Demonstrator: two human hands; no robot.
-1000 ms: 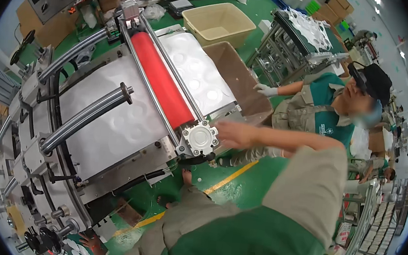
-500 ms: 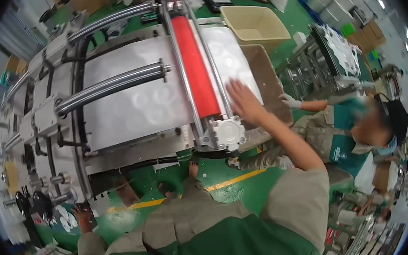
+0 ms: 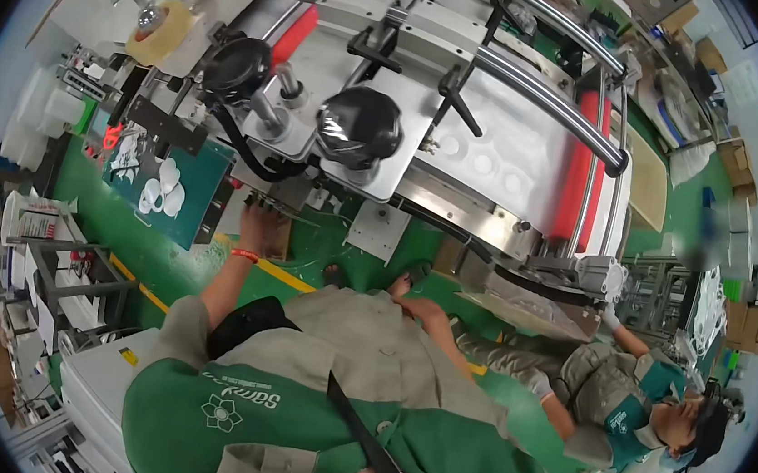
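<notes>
My left hand, a red band on its wrist, reaches to a small metal box low on the front of a machine. Its fingers look outstretched at the box's edge, next to small dark knobs or buttons, and hold nothing that I can make out. Down in front of my apron is my right forearm; the fingers of that hand are not clear. Above the left hand are two big black knobs on a metal plate. A white sheet with round shapes lies on the machine bed beside a red roller.
At the left a green mat carries white round pieces. Steel rods cross over the bed. A co-worker with white gloves crouches at the right, near a brown bin. A grey rack stands behind on the left.
My view has swung to the left along the machine. My right hand has left the white sheet by the roller and come down to my body. The left hand has stayed low by the machine.
</notes>
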